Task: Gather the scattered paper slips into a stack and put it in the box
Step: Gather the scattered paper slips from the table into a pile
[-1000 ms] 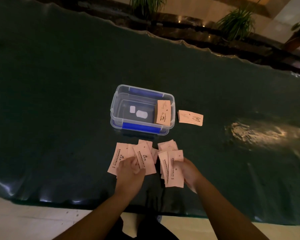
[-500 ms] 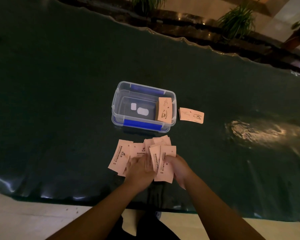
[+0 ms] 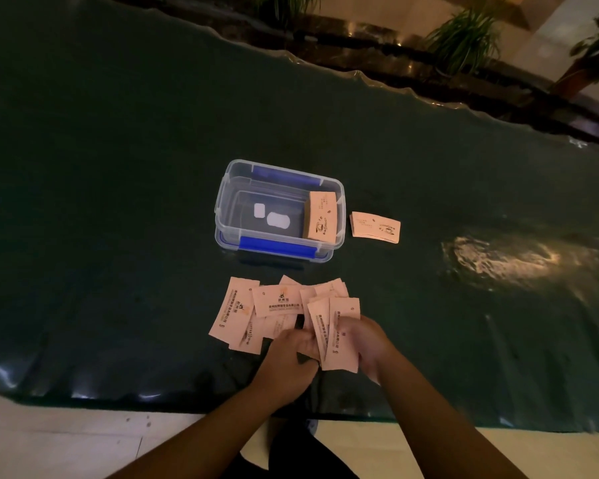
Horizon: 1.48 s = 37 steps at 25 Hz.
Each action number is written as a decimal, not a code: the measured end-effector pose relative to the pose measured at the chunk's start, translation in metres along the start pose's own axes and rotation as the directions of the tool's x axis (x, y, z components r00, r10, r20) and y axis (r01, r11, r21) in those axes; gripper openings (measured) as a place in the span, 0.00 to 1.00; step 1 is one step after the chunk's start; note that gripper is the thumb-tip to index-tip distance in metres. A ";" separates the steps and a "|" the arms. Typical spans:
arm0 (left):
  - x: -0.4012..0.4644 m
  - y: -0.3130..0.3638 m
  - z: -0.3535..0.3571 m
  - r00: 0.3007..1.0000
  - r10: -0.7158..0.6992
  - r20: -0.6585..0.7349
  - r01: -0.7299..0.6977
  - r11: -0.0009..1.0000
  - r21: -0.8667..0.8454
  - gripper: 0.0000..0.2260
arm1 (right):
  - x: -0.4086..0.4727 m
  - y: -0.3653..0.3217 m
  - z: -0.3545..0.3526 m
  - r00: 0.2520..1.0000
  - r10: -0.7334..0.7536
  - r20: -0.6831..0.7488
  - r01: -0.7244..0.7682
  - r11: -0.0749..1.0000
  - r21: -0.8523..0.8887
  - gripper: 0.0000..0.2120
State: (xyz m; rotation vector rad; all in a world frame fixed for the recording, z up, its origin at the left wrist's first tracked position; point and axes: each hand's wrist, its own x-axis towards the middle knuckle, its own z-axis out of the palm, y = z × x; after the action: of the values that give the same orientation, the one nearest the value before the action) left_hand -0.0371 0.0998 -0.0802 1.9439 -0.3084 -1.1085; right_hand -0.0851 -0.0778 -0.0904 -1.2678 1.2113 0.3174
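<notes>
my one camera, head-worn, looking forward and steeply down over the table [image 3: 118,202], hands close at the bottom edge, plants along the far side

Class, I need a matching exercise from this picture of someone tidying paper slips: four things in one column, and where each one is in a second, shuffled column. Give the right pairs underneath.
Things
1. Stack leaning in the box
2. Small stack
3. Fanned slips
4. Loose slips

Places
A. On the dark cloth, right of the clear box
B. Held between the left hand and right hand
C. Against the box's right inner wall
D. Spread on the cloth in front of the box, left of the hands

Pairs: 1-C, 2-A, 3-B, 4-D
</notes>
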 end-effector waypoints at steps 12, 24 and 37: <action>0.006 0.000 -0.044 0.923 -0.175 -0.344 0.140 0.982 -0.125 0.28 | -0.008 -0.034 -0.005 0.990 -0.081 0.112 0.114 0.937 -0.329 0.20; -0.002 -0.003 -0.043 0.917 -0.269 -0.295 0.183 0.940 -0.286 0.18 | -0.002 -0.076 0.053 0.906 -0.160 0.392 0.418 0.183 -0.890 0.50; -0.009 -0.006 -0.006 0.774 -0.621 0.121 0.497 0.479 -0.723 0.12 | 0.008 -0.083 0.057 0.862 -0.167 0.479 0.461 -0.136 -0.877 0.52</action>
State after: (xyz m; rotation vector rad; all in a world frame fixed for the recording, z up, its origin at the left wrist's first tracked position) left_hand -0.0385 0.1116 -0.0783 1.3674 0.8478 -1.2060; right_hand 0.0105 -0.0627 -0.0610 -2.7224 0.1353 1.0997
